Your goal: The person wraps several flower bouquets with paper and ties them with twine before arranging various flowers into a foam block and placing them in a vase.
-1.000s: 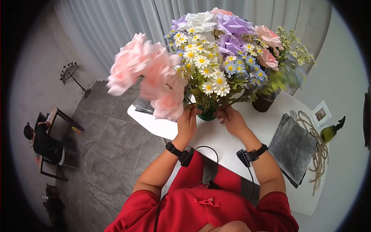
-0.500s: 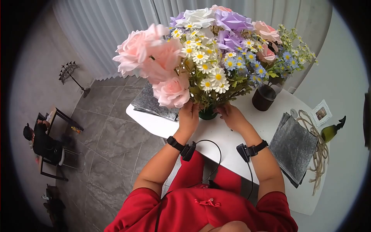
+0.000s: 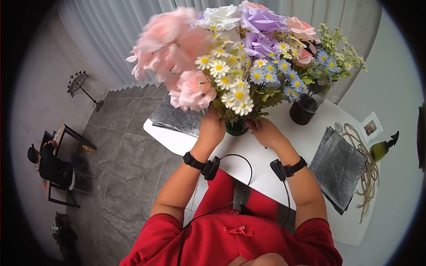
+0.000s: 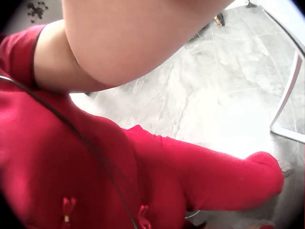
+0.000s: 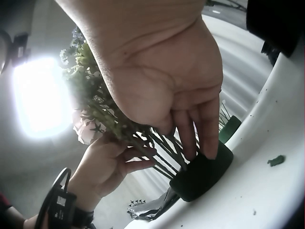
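Observation:
An arrangement of artificial flowers rises from a round dark green foam base (image 5: 205, 176) on the white table. Pink roses (image 3: 191, 91) lean out on its left, beside white daisies (image 3: 238, 95), purple roses (image 3: 262, 20) and small blue flowers (image 3: 290, 80). Low on the left side, my left hand (image 3: 212, 128) holds the pink rose stems (image 5: 159, 164) between thumb and fingers. My right hand (image 3: 268, 133) is at the base's right side; in the right wrist view its fairly straight fingers (image 5: 208, 133) reach down onto the foam. Its thumb is mostly hidden there.
Behind on the right stands a dark pot (image 3: 303, 111) with more flowers. Grey sheets (image 3: 339, 166), beige cord (image 3: 368, 188), a white picture frame (image 3: 370, 128) and a green spray bottle (image 3: 379, 150) lie along the right. More grey sheets (image 3: 175, 117) are at the left edge. A person (image 3: 53, 166) sits far left.
The pink roses swung in toward the daisies, then up and away. My left hand shifted slightly left and up with them. The right hand stayed by the base.

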`<state>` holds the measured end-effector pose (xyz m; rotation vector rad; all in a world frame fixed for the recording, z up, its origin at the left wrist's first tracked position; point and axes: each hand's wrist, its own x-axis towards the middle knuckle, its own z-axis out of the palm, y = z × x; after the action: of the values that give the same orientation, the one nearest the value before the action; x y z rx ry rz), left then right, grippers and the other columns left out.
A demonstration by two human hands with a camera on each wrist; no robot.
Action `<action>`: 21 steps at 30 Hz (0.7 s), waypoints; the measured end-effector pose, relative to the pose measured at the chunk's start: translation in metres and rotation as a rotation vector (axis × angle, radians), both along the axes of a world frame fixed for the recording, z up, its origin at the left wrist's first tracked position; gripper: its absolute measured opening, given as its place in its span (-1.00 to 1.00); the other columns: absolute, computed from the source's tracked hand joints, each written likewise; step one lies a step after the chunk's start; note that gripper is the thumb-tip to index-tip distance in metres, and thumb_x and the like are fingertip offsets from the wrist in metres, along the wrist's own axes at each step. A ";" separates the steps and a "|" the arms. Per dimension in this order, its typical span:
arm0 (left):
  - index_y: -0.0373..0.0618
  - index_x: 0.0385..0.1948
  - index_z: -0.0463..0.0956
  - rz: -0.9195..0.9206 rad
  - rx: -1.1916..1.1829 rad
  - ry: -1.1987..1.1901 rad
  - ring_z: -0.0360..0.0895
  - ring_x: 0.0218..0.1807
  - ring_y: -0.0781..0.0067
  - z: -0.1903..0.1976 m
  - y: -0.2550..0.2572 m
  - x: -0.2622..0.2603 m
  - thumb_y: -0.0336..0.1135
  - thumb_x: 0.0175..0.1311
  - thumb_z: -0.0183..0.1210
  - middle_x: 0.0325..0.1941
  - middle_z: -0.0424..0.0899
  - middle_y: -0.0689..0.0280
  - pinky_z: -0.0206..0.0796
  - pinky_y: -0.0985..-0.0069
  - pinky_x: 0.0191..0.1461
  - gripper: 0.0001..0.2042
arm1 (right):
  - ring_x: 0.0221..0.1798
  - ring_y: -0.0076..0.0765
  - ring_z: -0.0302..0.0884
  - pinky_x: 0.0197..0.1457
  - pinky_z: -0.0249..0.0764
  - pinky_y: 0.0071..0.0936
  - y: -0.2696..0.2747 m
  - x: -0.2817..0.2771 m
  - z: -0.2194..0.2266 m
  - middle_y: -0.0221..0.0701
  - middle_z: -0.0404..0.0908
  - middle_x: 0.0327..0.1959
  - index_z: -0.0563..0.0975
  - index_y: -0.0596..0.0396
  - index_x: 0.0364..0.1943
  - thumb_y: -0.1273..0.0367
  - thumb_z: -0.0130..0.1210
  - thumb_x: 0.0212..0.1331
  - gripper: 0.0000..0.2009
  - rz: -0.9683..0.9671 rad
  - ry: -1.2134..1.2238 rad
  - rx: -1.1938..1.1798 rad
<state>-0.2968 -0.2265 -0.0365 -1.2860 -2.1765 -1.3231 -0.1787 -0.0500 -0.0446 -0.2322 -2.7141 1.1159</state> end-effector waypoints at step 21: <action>-0.29 -0.21 0.43 0.103 -0.026 -0.055 0.53 -0.29 -0.17 -0.034 0.003 0.004 -0.49 0.22 0.04 -0.34 0.59 -0.04 0.36 0.07 -0.23 -0.85 | -0.04 0.17 0.49 -0.06 0.45 -0.20 0.066 -0.044 -0.030 -0.04 0.56 -0.11 0.43 0.22 -0.03 0.68 0.03 -0.04 -0.61 -0.133 0.605 0.159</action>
<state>-0.2927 -0.2235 -0.0703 -1.1432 -2.2714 -1.3082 -0.2224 0.0164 -0.0750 -0.0376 -2.1930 0.7685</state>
